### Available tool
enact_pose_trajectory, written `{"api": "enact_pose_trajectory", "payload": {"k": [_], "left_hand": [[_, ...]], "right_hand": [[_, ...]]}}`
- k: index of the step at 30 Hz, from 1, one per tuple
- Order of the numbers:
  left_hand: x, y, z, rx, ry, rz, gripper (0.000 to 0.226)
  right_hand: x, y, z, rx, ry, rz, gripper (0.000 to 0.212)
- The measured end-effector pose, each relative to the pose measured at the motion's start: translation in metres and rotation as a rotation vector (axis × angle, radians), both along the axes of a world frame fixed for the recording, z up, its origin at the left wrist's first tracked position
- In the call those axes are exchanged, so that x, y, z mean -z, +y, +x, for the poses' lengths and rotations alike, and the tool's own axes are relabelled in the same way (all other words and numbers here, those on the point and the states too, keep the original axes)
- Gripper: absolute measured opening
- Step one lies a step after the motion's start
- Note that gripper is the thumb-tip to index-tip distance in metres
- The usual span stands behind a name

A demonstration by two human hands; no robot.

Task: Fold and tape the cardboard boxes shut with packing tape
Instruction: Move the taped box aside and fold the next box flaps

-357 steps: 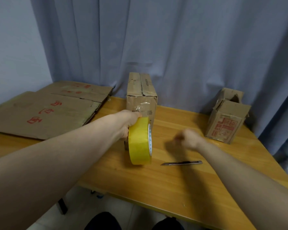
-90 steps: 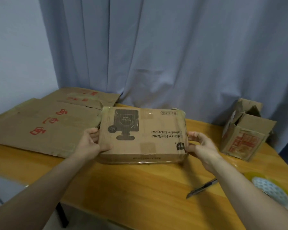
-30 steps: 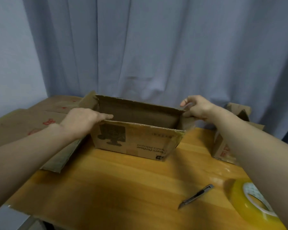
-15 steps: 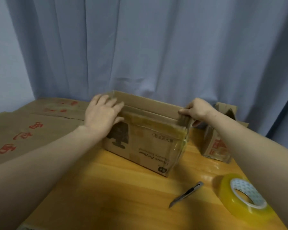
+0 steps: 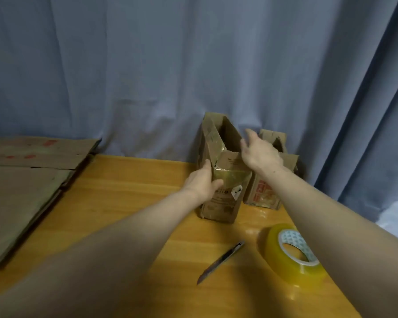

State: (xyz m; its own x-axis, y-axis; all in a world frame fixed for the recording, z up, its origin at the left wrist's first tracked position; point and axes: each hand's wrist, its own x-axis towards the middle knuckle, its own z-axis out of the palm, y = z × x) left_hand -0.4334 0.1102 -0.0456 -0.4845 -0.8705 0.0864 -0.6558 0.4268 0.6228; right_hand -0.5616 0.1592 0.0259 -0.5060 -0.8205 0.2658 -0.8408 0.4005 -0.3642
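A narrow cardboard box (image 5: 223,203) stands with its short end toward me near the curtain, its top flaps up and open. My left hand (image 5: 202,182) grips the box's near left corner, thumb on the taped end face. My right hand (image 5: 259,152) rests with spread fingers on the box's right top edge, beside the short near flap. A roll of yellow packing tape (image 5: 290,253) lies flat on the table at the right, under my right forearm. A second small box (image 5: 267,193) with red print stands just right of the first, touching it.
A slim utility knife (image 5: 221,261) lies on the wooden table (image 5: 124,203) in front of the box. Flattened cardboard sheets (image 5: 25,187) cover the table's left side. A blue curtain (image 5: 193,65) hangs right behind the boxes.
The box has been turned from lying broadside to standing end-on and moved right, next to the small box. My left hand shifted from its top flap to its near corner.
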Motion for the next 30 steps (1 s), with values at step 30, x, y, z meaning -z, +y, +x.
{"api": "enact_pose_trajectory", "payload": {"k": [30], "left_hand": [[-0.006, 0.017, 0.215, -0.516, -0.328, -0.062, 0.056]], "right_hand": [[0.048, -0.020, 0.198, -0.599, 0.127, 0.108, 0.035]]}}
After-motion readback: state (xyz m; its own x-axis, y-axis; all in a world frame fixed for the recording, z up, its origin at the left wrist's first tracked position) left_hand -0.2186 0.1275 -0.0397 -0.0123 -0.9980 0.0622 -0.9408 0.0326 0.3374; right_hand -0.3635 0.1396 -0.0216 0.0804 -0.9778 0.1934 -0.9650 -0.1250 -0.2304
